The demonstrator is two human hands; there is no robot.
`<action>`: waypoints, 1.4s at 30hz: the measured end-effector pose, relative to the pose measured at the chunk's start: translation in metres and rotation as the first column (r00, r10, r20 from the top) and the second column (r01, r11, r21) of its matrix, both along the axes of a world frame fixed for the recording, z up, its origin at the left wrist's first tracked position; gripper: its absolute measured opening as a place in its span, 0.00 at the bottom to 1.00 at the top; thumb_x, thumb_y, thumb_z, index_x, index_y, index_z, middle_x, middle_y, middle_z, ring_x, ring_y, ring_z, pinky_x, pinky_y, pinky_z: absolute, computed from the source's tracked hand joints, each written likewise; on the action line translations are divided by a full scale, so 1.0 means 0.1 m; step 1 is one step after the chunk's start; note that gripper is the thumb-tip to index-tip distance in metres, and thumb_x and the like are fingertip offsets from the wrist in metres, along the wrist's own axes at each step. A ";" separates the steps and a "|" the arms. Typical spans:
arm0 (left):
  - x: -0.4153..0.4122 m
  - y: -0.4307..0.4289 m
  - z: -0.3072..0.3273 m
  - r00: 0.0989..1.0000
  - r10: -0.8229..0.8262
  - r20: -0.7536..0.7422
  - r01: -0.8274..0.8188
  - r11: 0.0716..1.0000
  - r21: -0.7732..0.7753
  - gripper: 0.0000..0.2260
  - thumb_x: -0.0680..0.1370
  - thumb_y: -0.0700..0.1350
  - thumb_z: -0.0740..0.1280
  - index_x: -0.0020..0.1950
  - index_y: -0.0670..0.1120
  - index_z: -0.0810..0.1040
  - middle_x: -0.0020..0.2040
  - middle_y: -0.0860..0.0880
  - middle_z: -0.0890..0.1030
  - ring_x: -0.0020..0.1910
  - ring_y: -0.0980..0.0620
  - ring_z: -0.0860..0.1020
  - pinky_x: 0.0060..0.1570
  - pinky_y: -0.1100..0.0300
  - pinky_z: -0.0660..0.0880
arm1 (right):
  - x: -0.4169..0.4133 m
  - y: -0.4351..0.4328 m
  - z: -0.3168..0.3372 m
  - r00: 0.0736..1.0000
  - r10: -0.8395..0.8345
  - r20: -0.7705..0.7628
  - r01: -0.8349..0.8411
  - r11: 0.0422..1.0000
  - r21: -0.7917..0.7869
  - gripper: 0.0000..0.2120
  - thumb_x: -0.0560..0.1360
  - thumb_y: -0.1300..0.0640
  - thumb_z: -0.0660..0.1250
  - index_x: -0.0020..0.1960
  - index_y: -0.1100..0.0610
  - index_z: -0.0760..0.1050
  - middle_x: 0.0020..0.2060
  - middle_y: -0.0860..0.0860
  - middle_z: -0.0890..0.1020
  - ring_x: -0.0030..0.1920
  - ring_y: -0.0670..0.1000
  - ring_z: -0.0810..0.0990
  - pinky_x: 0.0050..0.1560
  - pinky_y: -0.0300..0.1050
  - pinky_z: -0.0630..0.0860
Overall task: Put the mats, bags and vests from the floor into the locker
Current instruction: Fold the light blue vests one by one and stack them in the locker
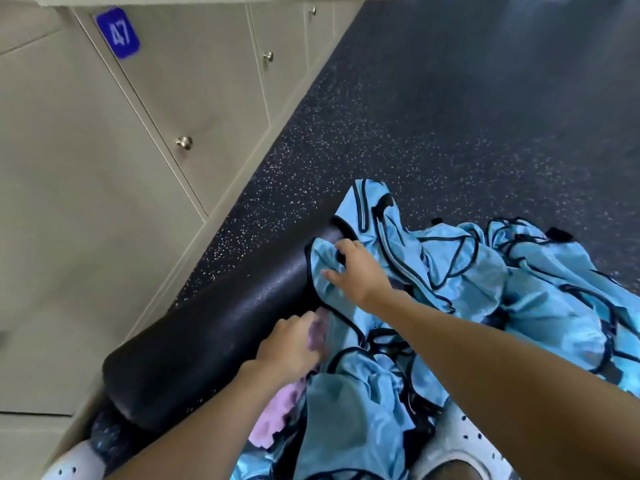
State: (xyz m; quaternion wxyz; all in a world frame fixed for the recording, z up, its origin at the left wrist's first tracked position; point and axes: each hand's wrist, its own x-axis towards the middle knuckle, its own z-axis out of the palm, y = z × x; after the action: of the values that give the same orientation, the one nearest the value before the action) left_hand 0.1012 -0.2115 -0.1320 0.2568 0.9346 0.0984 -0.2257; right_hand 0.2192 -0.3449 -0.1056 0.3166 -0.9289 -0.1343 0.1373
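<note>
Head view, looking down: black rolled foam mat lies on the dark speckled rubber floor, just beside the base of the beige locker doors. All doors in view are closed, and one has a blue number plate.

The roll's long axis runs lower left to upper right, roughly parallel to the locker base. Its near end is bare and rounded; its far end is buried under the light-blue mesh vests with black trim, heaped to the right of the roll and draped over it.

- **Right hand**: fingers curled into a fold of vest fabric lying on the far end of the roll — a bunched grip.
- **Left hand**: reaches in beside the roll, fingertips at a lilac soft item under the vests. It is blurred, so cannot tell whether it has hold of anything.

Handling, as a judgement:
- Vests look light, limp and slippery, with trim loops tangled, so single ones will likely drag others along. Better to gather an armful or grip a thick bunch.
- The mat looks light but bulky, springy rather than stiff, and could unroll. Best to clear the vests off it, then take it round the middle with both hands — or under one arm.
</note>
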 end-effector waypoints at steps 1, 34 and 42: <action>-0.02 0.01 -0.06 1.000 -0.008 0.012 0.008 1.000 0.024 0.15 0.73 0.47 0.66 0.59 0.55 0.71 0.51 0.52 0.76 0.54 0.45 0.75 0.50 0.47 0.77 | 0.04 0.04 -0.01 1.000 -0.010 -0.005 0.010 1.000 -0.009 0.24 0.77 0.49 0.69 0.68 0.56 0.67 0.62 0.53 0.72 0.59 0.56 0.75 0.60 0.54 0.73; -0.38 0.10 3.29 0.807 0.258 0.531 0.075 0.848 -0.525 0.09 0.75 0.47 0.75 0.51 0.46 0.79 0.46 0.50 0.83 0.46 0.54 0.81 0.49 0.60 0.78 | -1.07 0.08 3.72 0.951 -0.147 0.273 -0.108 0.668 0.737 0.07 0.76 0.66 0.65 0.42 0.60 0.80 0.34 0.53 0.83 0.33 0.47 0.79 0.35 0.44 0.77; -0.73 0.43 3.76 0.666 0.399 0.630 0.070 0.807 -0.586 0.14 0.80 0.31 0.59 0.47 0.46 0.80 0.30 0.45 0.79 0.30 0.50 0.79 0.34 0.61 0.74 | -1.05 -0.09 3.52 0.901 -0.252 0.353 -0.040 0.762 0.646 0.16 0.79 0.69 0.60 0.48 0.52 0.82 0.44 0.54 0.84 0.44 0.60 0.83 0.47 0.59 0.81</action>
State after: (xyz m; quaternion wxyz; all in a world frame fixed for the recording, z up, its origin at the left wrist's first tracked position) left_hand 0.0285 -0.1683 0.2440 0.5585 0.8115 0.0053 0.1720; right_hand 0.1143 -0.3540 0.2459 0.5841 -0.7785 -0.1835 -0.1380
